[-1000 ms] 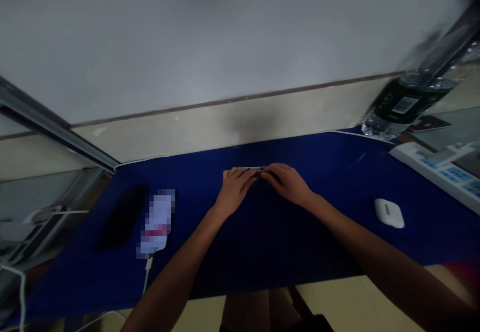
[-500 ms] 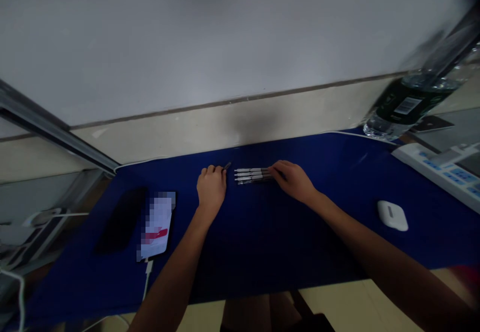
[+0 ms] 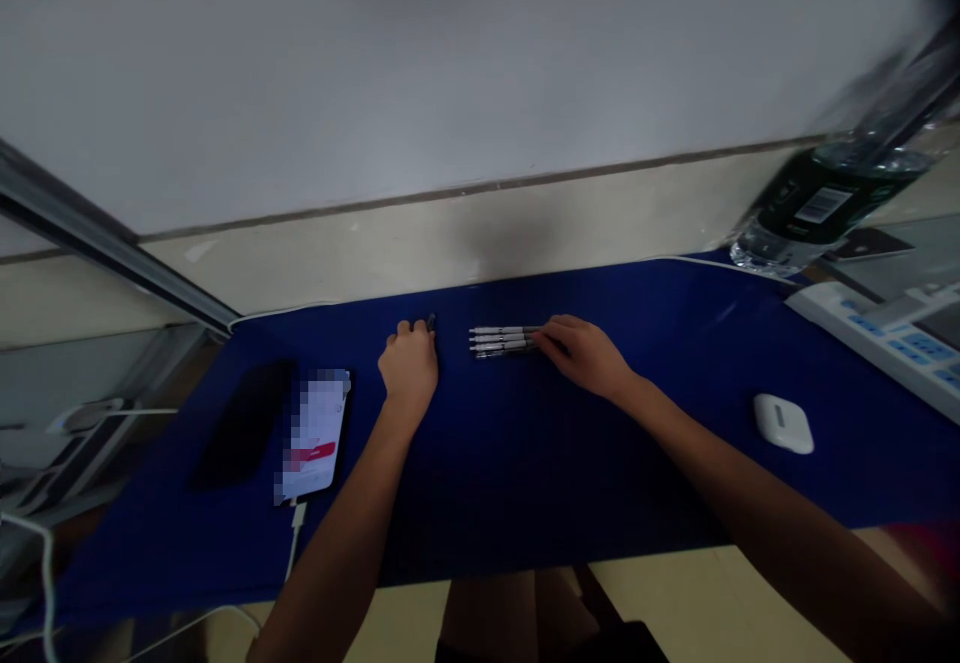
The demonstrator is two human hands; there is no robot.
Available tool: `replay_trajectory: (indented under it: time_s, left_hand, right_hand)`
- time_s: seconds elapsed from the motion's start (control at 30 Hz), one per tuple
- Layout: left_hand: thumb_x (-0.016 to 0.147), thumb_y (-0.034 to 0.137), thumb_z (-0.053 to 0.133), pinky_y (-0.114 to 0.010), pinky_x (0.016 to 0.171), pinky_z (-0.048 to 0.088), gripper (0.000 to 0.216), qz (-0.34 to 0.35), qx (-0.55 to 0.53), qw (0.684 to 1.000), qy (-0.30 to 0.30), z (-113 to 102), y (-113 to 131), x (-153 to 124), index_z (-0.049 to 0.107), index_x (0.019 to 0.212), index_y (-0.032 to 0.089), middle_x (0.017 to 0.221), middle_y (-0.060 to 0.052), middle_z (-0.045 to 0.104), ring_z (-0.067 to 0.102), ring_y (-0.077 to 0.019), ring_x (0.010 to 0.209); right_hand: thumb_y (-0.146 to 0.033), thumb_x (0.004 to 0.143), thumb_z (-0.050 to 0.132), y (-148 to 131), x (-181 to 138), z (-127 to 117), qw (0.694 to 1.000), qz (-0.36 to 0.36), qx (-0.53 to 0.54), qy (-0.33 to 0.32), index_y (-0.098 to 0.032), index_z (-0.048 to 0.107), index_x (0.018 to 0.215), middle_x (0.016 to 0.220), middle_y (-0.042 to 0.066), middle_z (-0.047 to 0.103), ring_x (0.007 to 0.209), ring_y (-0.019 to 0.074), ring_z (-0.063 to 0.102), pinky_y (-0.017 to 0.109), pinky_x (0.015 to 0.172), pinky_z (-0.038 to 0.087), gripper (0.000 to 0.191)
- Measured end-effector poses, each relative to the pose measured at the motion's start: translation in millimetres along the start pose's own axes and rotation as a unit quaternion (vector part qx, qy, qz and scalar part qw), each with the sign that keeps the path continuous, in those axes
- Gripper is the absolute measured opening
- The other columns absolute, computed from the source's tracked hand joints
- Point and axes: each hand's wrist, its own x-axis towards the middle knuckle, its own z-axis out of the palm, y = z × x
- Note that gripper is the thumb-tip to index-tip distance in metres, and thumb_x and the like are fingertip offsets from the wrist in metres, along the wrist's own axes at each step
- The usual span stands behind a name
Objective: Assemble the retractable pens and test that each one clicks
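Several white-and-grey pens [image 3: 501,340] lie side by side in a row on the blue table cover [image 3: 517,483]. At their right ends, my right hand [image 3: 581,353] has its thumb and fingers closed on the dark grips. To the left of the row, apart from it, my left hand [image 3: 410,360] rests closed on the cover. From its fingers pokes the short dark end of what looks like a pen [image 3: 430,322]; the rest is hidden under the hand.
Left of my arm lie a lit phone [image 3: 319,438] on a white cable and a dark flat object [image 3: 244,425]. A white earbud case [image 3: 783,423], a power strip [image 3: 877,343] and a green-labelled bottle [image 3: 810,203] are on the right. A wall [image 3: 375,243] borders the far edge.
My left hand has slid a little left, away from the row, and the dark end in its fingers now points more upright. My right hand stays at the pens. The view has tilted slightly.
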Motion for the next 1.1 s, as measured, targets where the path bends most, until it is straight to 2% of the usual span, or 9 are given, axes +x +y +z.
replay_trajectory:
  time_s: [0.17,0.3,0.37,0.43,0.5,0.57,0.73,0.93,1.1]
  left_hand:
    - [0.097,0.031,0.039,-0.033,0.060,0.044,0.031,-0.003,0.006,1.000,0.005,0,-3,1,0.066,0.101,0.016,0.102,-0.014,0.058,0.059,-0.0282,0.087]
    - [0.097,0.032,0.038,-0.038,0.069,0.042,0.032,0.030,-0.012,0.997,0.067,1,1,0,0.065,0.104,0.015,0.103,-0.015,0.058,0.054,-0.0313,0.095]
    - [0.099,0.032,0.035,-0.039,0.075,0.041,0.034,0.097,-0.044,0.989,0.105,0,9,-4,0.065,0.105,0.016,0.101,-0.014,0.058,0.051,-0.0298,0.097]
    - [0.100,0.033,0.034,-0.038,0.080,0.039,0.035,0.206,-0.080,0.968,0.117,-1,20,-10,0.066,0.101,0.018,0.096,-0.012,0.059,0.051,-0.0261,0.094]
    - [0.099,0.036,0.037,-0.037,0.080,0.038,0.032,0.306,-0.109,0.941,0.098,-3,32,-17,0.065,0.103,0.020,0.096,-0.009,0.059,0.051,-0.0241,0.092]
    - [0.099,0.039,0.039,-0.037,0.079,0.038,0.032,0.355,-0.130,0.922,0.079,-3,40,-23,0.063,0.109,0.021,0.101,-0.009,0.059,0.050,-0.0237,0.093]
    - [0.097,0.042,0.044,-0.037,0.080,0.038,0.030,0.368,-0.143,0.917,0.052,1,43,-26,0.062,0.107,0.021,0.105,-0.008,0.058,0.050,-0.0243,0.099]
    - [0.096,0.041,0.048,-0.035,0.081,0.037,0.025,0.384,-0.160,0.909,0.016,2,43,-25,0.060,0.097,0.020,0.100,-0.006,0.060,0.050,-0.0225,0.100]
    - [0.099,0.038,0.042,-0.035,0.081,0.037,0.026,0.368,-0.163,0.914,0.045,-1,43,-25,0.058,0.102,0.019,0.105,-0.007,0.059,0.051,-0.0214,0.097]
  right_hand:
    - [-0.030,0.099,0.042,0,0,-1,1.000,0.002,-0.015,-0.006,-0.018,0.060,0.081,0.076,0.004,0.059,0.072,0.0157,0.054,0.028,0.061,0.035,0.028]
    - [-0.030,0.098,0.045,-1,-1,-1,1.000,-0.005,-0.026,-0.015,-0.019,0.062,0.083,0.078,0.004,0.061,0.075,0.0164,0.055,0.028,0.063,0.036,0.026]
    - [-0.031,0.098,0.045,-1,-1,0,0.999,-0.008,-0.029,-0.019,-0.019,0.063,0.082,0.079,0.004,0.061,0.076,0.0166,0.056,0.028,0.063,0.036,0.026]
    - [-0.031,0.098,0.046,-2,-1,0,0.999,-0.007,-0.024,-0.024,-0.019,0.064,0.081,0.078,0.004,0.061,0.075,0.0162,0.056,0.028,0.063,0.035,0.027]
    - [-0.031,0.098,0.046,-3,-1,-1,1.000,-0.004,-0.015,-0.025,-0.018,0.064,0.079,0.077,0.004,0.061,0.073,0.0155,0.056,0.028,0.062,0.035,0.029]
    - [-0.031,0.098,0.046,-3,-1,-1,1.000,0.000,-0.008,-0.021,-0.018,0.064,0.077,0.074,0.003,0.060,0.069,0.0145,0.055,0.027,0.061,0.034,0.030]
    - [-0.031,0.097,0.046,-1,0,-1,1.000,0.013,-0.008,-0.006,-0.018,0.063,0.075,0.071,0.003,0.058,0.067,0.0141,0.053,0.028,0.059,0.033,0.030]
    - [-0.031,0.097,0.045,-2,0,-1,1.000,0.005,-0.016,0.006,-0.018,0.061,0.074,0.072,0.004,0.058,0.071,0.0162,0.054,0.029,0.062,0.036,0.032]
    - [-0.034,0.095,0.050,-6,0,-4,0.999,-0.039,0.018,-0.002,-0.019,0.064,0.089,0.088,0.007,0.064,0.086,0.0203,0.056,0.032,0.073,0.044,0.022]
